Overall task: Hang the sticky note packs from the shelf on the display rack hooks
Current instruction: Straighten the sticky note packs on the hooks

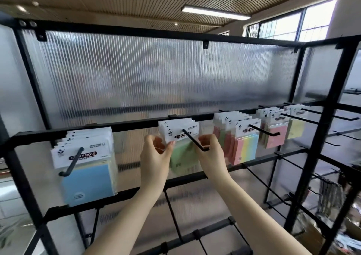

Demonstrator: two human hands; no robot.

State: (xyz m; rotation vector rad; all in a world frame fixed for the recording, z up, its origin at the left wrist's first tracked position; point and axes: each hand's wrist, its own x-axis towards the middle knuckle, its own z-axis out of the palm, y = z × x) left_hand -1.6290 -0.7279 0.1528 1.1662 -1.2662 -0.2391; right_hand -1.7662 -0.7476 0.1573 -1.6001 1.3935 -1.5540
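A green sticky note pack (182, 155) hangs on a black hook (195, 140) at the middle of the display rack, in front of several like packs. My left hand (154, 157) pinches the left lower corner of its white header card. On the pack's right side my right hand (211, 153) holds the edge, fingers curled beside the hook's tip. Blue packs (88, 174) hang on the hook to the left. To the right hang multicolour packs (244, 147), pink packs (273, 135) and yellow packs (296, 128).
The black rack frame (322, 129) has a ribbed translucent back panel (156, 75). Bare hooks (263, 184) jut out from the lower bars and at the right side. Blurred goods lie low at the right.
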